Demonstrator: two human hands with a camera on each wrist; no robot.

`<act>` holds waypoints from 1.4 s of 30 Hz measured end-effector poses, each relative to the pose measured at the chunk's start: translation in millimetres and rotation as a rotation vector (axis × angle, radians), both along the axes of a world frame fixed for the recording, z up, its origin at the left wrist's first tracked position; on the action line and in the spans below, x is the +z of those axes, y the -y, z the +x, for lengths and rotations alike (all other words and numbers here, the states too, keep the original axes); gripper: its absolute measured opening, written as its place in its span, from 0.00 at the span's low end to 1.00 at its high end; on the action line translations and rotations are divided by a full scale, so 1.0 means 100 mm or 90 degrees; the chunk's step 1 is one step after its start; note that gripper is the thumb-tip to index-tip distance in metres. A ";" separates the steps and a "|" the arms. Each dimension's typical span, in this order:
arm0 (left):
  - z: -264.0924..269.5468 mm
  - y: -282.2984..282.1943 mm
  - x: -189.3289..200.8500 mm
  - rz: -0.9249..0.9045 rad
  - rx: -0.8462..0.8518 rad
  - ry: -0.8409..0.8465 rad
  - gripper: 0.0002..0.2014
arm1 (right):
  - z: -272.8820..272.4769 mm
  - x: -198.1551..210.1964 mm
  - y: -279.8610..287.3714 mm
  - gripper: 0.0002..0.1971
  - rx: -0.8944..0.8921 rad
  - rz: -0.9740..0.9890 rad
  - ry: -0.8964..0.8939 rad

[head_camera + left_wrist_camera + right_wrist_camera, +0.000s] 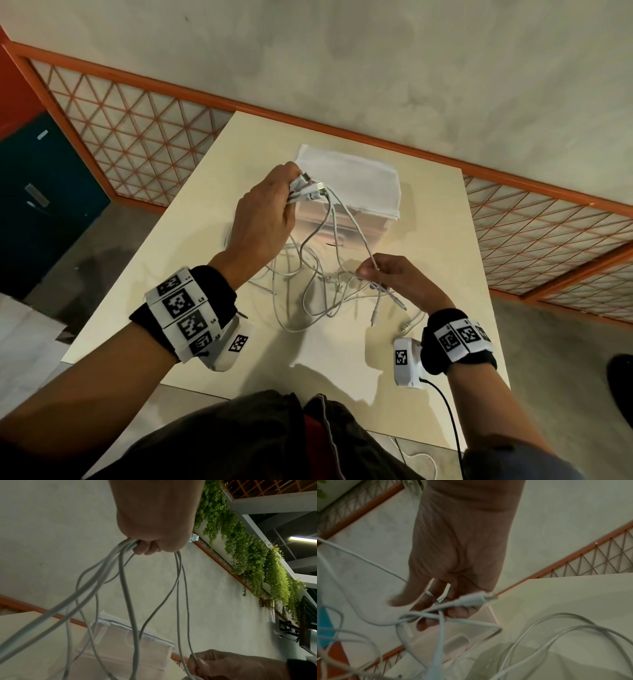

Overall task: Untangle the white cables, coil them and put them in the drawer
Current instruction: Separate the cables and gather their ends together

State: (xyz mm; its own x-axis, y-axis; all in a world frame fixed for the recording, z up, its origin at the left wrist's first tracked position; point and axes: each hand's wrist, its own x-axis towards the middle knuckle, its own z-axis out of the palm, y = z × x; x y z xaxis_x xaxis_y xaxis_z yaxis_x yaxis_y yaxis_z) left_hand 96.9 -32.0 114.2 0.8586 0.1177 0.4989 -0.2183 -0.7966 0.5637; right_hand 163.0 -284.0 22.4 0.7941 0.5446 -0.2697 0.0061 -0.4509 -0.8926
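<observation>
Several white cables (308, 291) hang in a tangle, their lower loops lying on the cream table (445, 257). My left hand (291, 192) is raised and grips a bundle of their plug ends (313, 187); in the left wrist view the strands (126, 574) drop from its fist (149, 547). Lower and to the right, my right hand (370, 274) pinches one strand (359, 236), and a plug (481, 597) crosses its fingers (457, 612). Behind the cables stands a translucent drawer box (352, 222) with a white cloth (349, 178) on top.
An orange lattice railing (137, 137) runs behind the table, with a dark teal cabinet (41, 192) at far left. Another white cable (421, 459) lies on the floor near my legs. A black shoe (620, 373) shows at the right edge. Hanging green plants (248, 547) line the wall.
</observation>
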 end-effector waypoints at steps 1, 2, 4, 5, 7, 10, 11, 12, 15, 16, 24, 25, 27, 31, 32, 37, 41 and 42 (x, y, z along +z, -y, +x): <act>0.01 0.00 0.01 -0.002 0.004 0.001 0.07 | -0.01 0.00 -0.01 0.08 0.005 0.009 -0.011; 0.01 0.00 0.01 -0.001 0.011 0.001 0.07 | -0.02 0.00 -0.01 0.07 0.011 0.008 -0.018; 0.01 0.00 0.02 0.006 0.019 -0.001 0.08 | -0.02 -0.03 0.00 0.05 0.013 0.001 -0.018; 0.00 0.00 0.03 0.009 0.020 -0.004 0.09 | -0.01 -0.04 0.02 0.03 0.007 0.006 -0.021; -0.03 0.01 0.03 0.019 0.021 -0.011 0.10 | 0.01 -0.06 0.04 0.02 -0.013 0.032 -0.030; -0.05 0.04 0.03 0.033 0.024 -0.024 0.10 | 0.05 -0.05 0.06 0.01 -0.020 -0.056 0.078; -0.06 0.06 0.03 0.036 0.024 -0.029 0.10 | 0.07 -0.05 0.08 0.02 -0.026 -0.094 0.109; -0.06 0.07 0.03 0.038 0.024 -0.031 0.09 | 0.08 -0.05 0.09 0.03 -0.030 -0.108 0.116; -0.07 0.09 0.03 0.047 0.024 -0.039 0.08 | 0.11 -0.08 0.13 0.07 -0.027 -0.116 0.104; -0.08 0.09 0.03 0.053 0.023 -0.044 0.08 | 0.11 -0.09 0.14 0.08 -0.026 -0.120 0.111; -0.08 0.09 -0.03 0.060 0.028 -0.034 0.06 | 0.01 -0.15 0.15 0.09 -0.072 -0.186 0.101; -0.08 0.09 -0.02 0.060 0.034 -0.036 0.06 | 0.00 -0.15 0.17 0.10 -0.061 -0.202 0.106; -0.08 0.10 -0.02 0.071 0.035 -0.047 0.07 | -0.03 -0.14 0.19 0.13 -0.024 -0.251 0.103; -0.12 0.12 -0.09 0.099 -0.003 -0.042 0.07 | -0.07 -0.11 0.15 0.18 0.001 -0.457 0.064; -0.12 0.12 -0.10 0.100 -0.009 -0.041 0.05 | -0.06 -0.10 0.15 0.25 -0.006 -0.524 0.038; -0.12 0.12 -0.14 0.085 0.011 -0.039 0.09 | -0.07 -0.03 0.17 0.35 -0.155 -0.497 -0.126; -0.10 0.10 -0.11 0.073 0.025 -0.042 0.15 | 0.03 -0.13 0.16 0.30 -0.127 -0.540 0.070; -0.10 0.10 -0.11 0.079 0.023 -0.046 0.16 | 0.04 -0.13 0.16 0.27 -0.135 -0.519 0.089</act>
